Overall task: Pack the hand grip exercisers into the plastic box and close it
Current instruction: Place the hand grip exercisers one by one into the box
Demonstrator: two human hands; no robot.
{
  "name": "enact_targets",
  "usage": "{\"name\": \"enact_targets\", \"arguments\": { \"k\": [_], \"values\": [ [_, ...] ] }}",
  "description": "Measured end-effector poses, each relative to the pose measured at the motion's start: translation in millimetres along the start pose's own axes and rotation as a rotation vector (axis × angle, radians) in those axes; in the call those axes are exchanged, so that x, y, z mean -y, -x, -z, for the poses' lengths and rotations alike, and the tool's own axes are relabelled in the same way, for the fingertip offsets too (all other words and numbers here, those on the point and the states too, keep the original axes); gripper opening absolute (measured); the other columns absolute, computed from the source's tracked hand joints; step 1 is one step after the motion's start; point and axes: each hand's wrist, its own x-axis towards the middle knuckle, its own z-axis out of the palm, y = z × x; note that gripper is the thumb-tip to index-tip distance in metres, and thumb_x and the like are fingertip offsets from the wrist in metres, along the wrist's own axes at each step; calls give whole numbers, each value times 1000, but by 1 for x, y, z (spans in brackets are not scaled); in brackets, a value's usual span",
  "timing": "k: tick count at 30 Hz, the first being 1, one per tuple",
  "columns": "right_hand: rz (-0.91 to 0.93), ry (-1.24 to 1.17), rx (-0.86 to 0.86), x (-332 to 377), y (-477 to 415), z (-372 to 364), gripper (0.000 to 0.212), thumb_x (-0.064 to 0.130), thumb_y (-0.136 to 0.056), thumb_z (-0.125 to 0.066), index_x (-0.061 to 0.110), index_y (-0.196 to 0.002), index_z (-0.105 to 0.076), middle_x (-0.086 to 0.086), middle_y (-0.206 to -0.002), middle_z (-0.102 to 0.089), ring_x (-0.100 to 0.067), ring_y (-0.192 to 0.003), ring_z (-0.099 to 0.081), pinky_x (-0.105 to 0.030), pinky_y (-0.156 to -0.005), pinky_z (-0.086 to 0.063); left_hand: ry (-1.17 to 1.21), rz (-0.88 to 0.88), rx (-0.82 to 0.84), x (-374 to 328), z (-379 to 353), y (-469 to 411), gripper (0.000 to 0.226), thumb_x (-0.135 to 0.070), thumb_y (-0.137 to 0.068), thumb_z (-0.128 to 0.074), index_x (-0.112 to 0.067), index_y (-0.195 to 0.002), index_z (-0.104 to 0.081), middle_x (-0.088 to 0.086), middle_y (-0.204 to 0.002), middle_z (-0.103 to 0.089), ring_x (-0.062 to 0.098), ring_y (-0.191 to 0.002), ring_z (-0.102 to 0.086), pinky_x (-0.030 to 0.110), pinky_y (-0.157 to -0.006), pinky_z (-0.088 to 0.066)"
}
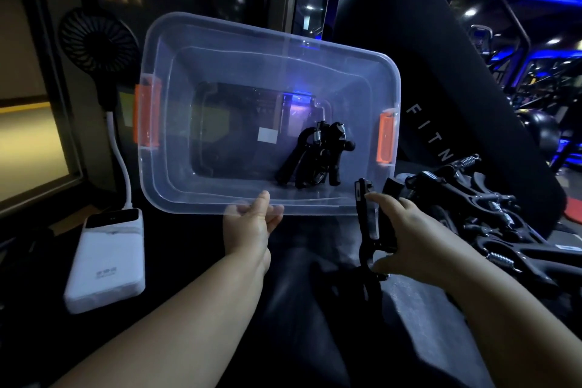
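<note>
The left hand [248, 230] pinches the near rim of the clear plastic box [220, 25], thumb on top, and exercisers [318, 156] lie in its right end. Just to the right, the right hand [409, 239] is wrapped round another exerciser [367, 224] at the rim. It would best be lifted clear over the edge and laid beside those while the box is held steady, with the pile [491, 214] waiting farther right.

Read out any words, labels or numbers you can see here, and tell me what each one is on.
"FITN": white letters running down the black padded backrest; no further letters show.
Power bank: small printed marks, too blurred to read.
White sticker seen through the plastic box: nothing legible.
</note>
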Motion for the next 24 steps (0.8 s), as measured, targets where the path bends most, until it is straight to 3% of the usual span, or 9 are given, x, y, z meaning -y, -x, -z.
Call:
{"name": "enact_targets", "arguments": {
  "k": [5, 11, 14, 20, 24],
  "values": [
    [8, -55, 6, 3, -2, 2, 109, 30, -61, -87, 41, -145, -19, 1, -131, -43, -17, -101, -55, -26, -79, -49, 5, 1, 2, 0, -1, 0, 25, -10, -89, -64, -13, -82, -40, 1, -43, -60, 9, -48, -64, 29, -65, -55],
    [96, -261, -257, 36, -34, 18, 105, 29, -60, -88, 35, -145, -26, 1, -119, -43, -15, -95, -47, -24, -75, -35, 14, 20, -13, 1, 1, -4, 26, -10, -88, -65, -13, -79, -40, 5, -54, -61, 9, -46, -62, 30, -65, -57],
    [95, -323, -307, 50, -74, 20, 109, 29, -56, -89, 34, -145, -25, -3, -126, -49, -21, -98, -54, -28, -77, -41, 53, 53, -2, 2, 0, -6, 27, -9, -88, -64, -13, -79, -39, 5, -54, -60, 10, -45, -61, 28, -58, -57],
    [50, -258, -251, 85, -139, 1, 112, 24, -65, -86, 28, -152, -15, -17, -144, -34, -34, -119, -51, -36, -92, -44, 75, 59, -5, 3, 0, -8, 23, -10, -89, -62, -12, -82, -41, 12, -76, -57, 11, -48, -62, 29, -58, -57],
    [20, -221, -187, 100, -171, -21, 110, 21, -68, -84, 29, -151, -14, -18, -146, -29, -36, -118, -52, -38, -91, -46, 39, 61, -8, 2, 0, -6, 23, -9, -89, -62, -13, -83, -41, 6, -61, -61, 11, -49, -59, 26, -59, -55]
  ]
}}
